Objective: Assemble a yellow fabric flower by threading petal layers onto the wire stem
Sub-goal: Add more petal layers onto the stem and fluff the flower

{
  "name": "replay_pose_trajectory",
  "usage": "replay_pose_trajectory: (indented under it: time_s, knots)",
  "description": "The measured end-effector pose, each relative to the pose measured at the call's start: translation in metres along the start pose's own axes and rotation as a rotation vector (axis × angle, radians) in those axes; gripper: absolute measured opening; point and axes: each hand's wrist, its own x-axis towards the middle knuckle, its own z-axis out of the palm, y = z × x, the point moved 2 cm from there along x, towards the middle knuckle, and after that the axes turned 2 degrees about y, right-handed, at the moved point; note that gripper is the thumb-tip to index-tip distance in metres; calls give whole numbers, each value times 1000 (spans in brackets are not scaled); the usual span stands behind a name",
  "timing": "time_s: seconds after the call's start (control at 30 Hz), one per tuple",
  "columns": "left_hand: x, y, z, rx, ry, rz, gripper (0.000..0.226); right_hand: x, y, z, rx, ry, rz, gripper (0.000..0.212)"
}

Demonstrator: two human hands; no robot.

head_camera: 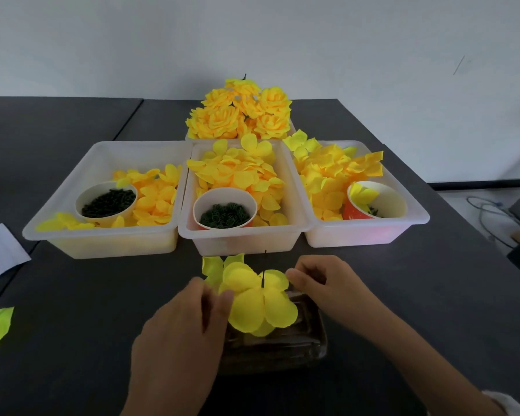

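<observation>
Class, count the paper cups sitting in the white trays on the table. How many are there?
3, one per front tray: left cup holds dark green pieces, middle cup holds green rings, right cup holds a petal. The flower-filled back tray may hide more.

Both hands (252,292) pinch petal layer (261,304) on wire stem (264,267).

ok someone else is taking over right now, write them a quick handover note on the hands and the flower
Left hand: fingers pinch the left edge of the petal layer.
Right hand: fingers curled at the layer's right edge, seemingly pinching it.
Stem: upright, poking up through the layer's centre, above a dark tray.
Done: at least one layer threaded; a greener petal piece shows behind it.
Left: more layers from the three bins; green parts wait in the cups. Finished flowers are piled at the back.
</observation>
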Motion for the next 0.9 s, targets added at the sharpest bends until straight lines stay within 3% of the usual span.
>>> replay_pose_trajectory:
  time_s: [0.1,0.23,0.3,0.37,0.47,0.6,0.77,0.9]
  knots:
    - [0,-1,-7,-163,200,55,43,6,8,-31,-25,145,-7,23]
    - [0,12,1,-204,289,360,22,44,18,-89,-259,522,-70,12]
    - [-1,17,9,-189,253,469,29,75,23,-108,-415,535,-67,19]
    - [-1,20,16,-151,206,515,41,110,29,-112,-571,403,-50,42]
    - [-2,19,22,-112,113,482,52,152,37,-102,-860,219,-69,55]
    - [-3,13,25,-128,11,361,53,180,41,-94,-926,71,-154,30]
    - [-7,-10,9,-437,122,183,45,165,23,-121,-832,235,-242,23]
    - [-3,-31,-2,-546,167,36,31,126,-4,-146,-536,379,-310,21]
